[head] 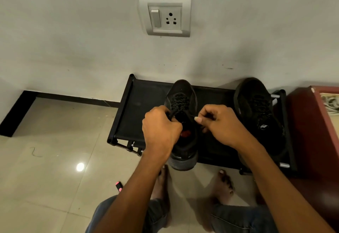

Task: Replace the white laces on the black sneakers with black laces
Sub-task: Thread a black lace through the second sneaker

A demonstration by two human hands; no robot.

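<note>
A black sneaker [183, 89] stands toe-away on a low black shoe rack [139, 108], its heel over the rack's front edge. A black speckled lace [179, 101] runs through its eyelets. My left hand [161, 128] grips one lace end at the shoe's left side. At the shoe's right side, my right hand [218, 122] pinches the other lace end. A second black sneaker [256, 108] with black laces sits on the rack to the right. No white lace shows on either shoe.
The rack stands against a white wall with a switch-and-socket plate [165, 16]. A dark red piece of furniture [315, 132] borders the rack on the right. My bare feet [223, 187] rest on the tiled floor, and a small pink-and-black object [118, 186] lies nearby.
</note>
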